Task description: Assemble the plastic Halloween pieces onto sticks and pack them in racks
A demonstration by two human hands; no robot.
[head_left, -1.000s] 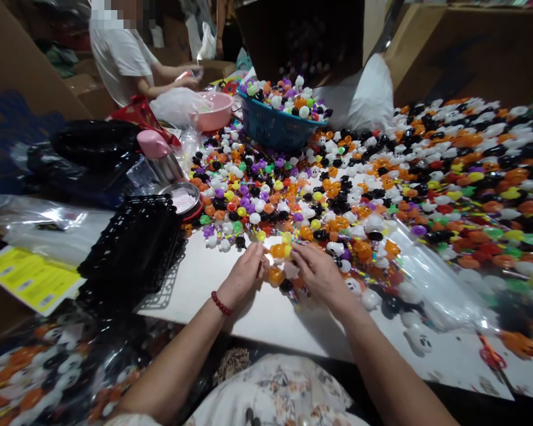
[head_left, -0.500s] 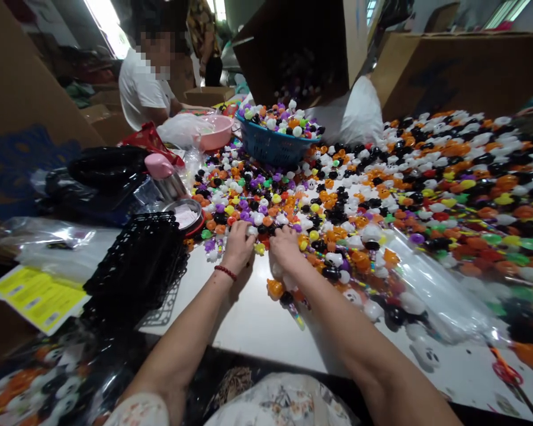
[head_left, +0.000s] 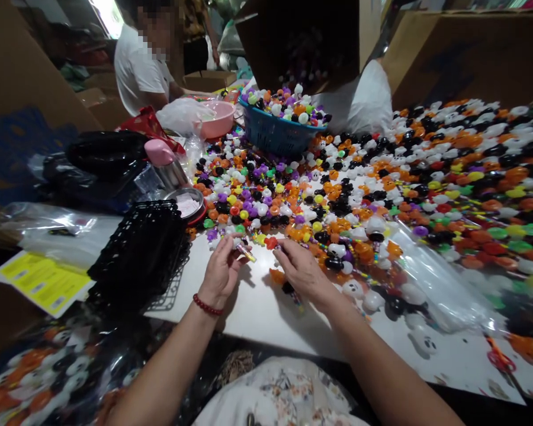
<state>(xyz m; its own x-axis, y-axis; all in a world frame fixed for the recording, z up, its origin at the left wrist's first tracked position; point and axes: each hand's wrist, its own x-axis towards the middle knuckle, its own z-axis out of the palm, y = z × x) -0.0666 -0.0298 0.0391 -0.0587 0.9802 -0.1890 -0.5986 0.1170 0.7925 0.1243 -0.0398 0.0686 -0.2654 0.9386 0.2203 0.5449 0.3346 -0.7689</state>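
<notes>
My left hand [head_left: 221,269], palm turned up and fingers curled, holds a small novelty stick [head_left: 247,254] with a striped shaft and a yellowish end. Its head is partly hidden by my fingers. Opposite, my right hand [head_left: 301,267] pinches a red-topped novelty stick [head_left: 270,242] at the near edge of the pile. Most of that stick's shaft is covered by my fingers. An orange-headed figure [head_left: 277,276] lies on the white table [head_left: 249,305] beside and partly under my right hand. The pile of colourful novelty sticks [head_left: 262,210] spreads just beyond both hands.
A blue basket [head_left: 278,133] heaped with figures stands behind the pile. Black plastic trays [head_left: 135,254] are stacked at left, near a steel cup with a pink lid [head_left: 157,152]. Clear plastic bags [head_left: 435,284] and red-handled scissors [head_left: 500,358] lie at right. A person [head_left: 142,71] sits opposite.
Both hands have drawn back from the pile towards me and a little apart. A striped stick now shows in my left hand, a red-topped one in my right. The view has tilted down slightly.
</notes>
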